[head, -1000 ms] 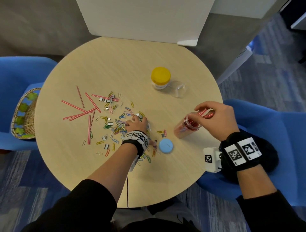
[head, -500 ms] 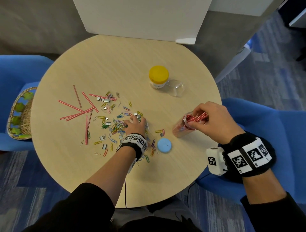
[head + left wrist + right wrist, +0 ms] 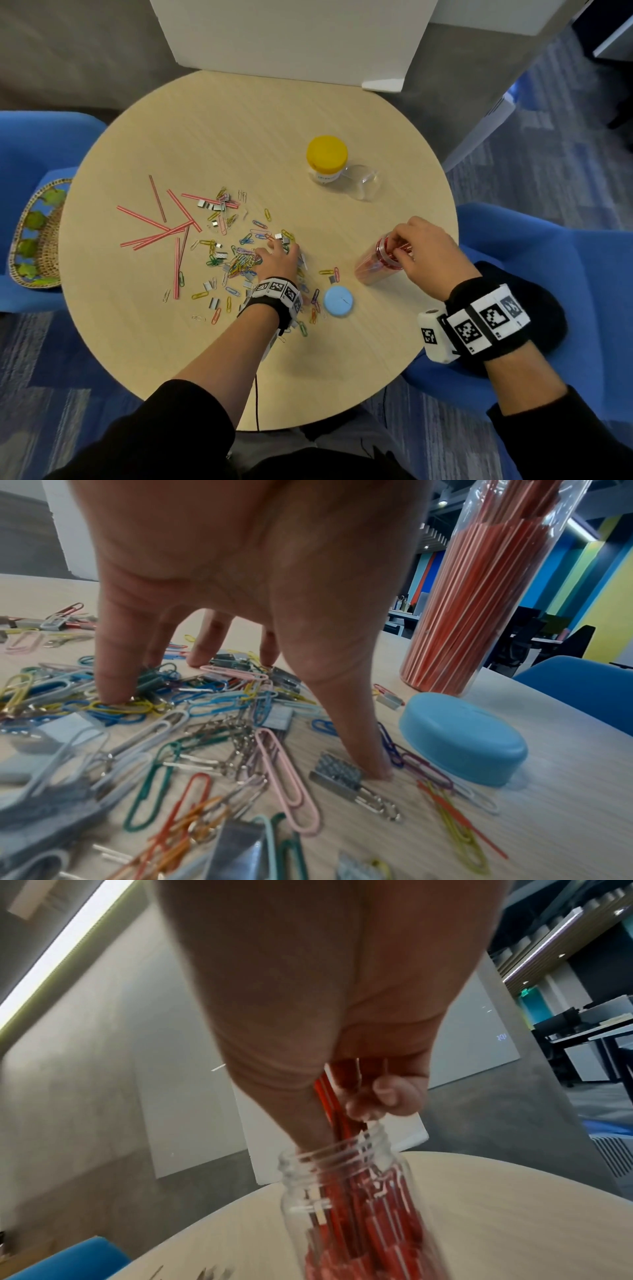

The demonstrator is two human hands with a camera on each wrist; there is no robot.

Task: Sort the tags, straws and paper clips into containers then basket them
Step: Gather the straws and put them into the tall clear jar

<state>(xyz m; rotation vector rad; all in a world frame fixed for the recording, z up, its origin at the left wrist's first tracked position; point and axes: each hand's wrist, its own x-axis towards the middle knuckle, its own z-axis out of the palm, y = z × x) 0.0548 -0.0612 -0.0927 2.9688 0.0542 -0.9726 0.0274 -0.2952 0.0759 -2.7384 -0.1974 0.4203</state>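
Straws go into the jar at right of frame.
We see the right hand (image 3: 428,253) pinching red straws (image 3: 337,1112) into the clear jar (image 3: 375,263); the left hand (image 3: 277,258) (fingers spread) presses paper clips (image 3: 212,696) mid-table.

Straw jar (image 3: 376,263): clear, open, packed with red striped straws, its mouth at the right fingertips (image 3: 383,1096) | Paper clips (image 3: 205,710): coloured, scattered with silver tags (image 3: 337,776) under the left fingertips (image 3: 113,691) | Loose straws (image 3: 161,222): flat, beyond the left fingers.
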